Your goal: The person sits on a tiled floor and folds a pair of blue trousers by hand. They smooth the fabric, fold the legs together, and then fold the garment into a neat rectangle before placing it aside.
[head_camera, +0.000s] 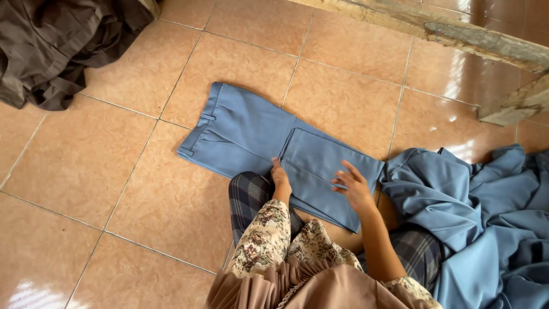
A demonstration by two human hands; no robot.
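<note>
A pair of blue trousers (246, 134) lies flat on the tiled floor, folded over on its right half, waistband to the left. My left hand (279, 177) rests flat on the folded part near its left edge, fingers pointing away from me. My right hand (353, 184) presses with spread fingers on the right side of the same fold. Neither hand grips the cloth. My floral sleeves and plaid-covered knees sit just below the trousers.
A heap of blue cloth (486, 217) lies at the right, touching the folded trousers. A pile of dark brown cloth (57, 40) fills the top left corner. Rough wooden beams (486, 43) cross the top right. The floor is orange-brown tile (97, 166).
</note>
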